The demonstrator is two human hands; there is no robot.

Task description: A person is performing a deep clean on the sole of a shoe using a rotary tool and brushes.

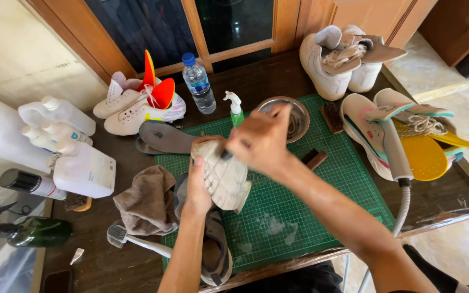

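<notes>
Over green mat (pixel 321 190), left hand (pixel 197 184) gripping shoe (pixel 225 176)

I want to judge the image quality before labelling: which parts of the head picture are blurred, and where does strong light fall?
In the head view, the right hand is smeared by motion blur over the white shoe, which the left hand grips and which looks fairly sharp; bright sunlight washes out the floor at the right; the wide lens bends the table edge; the green mat is evenly lit.
</notes>
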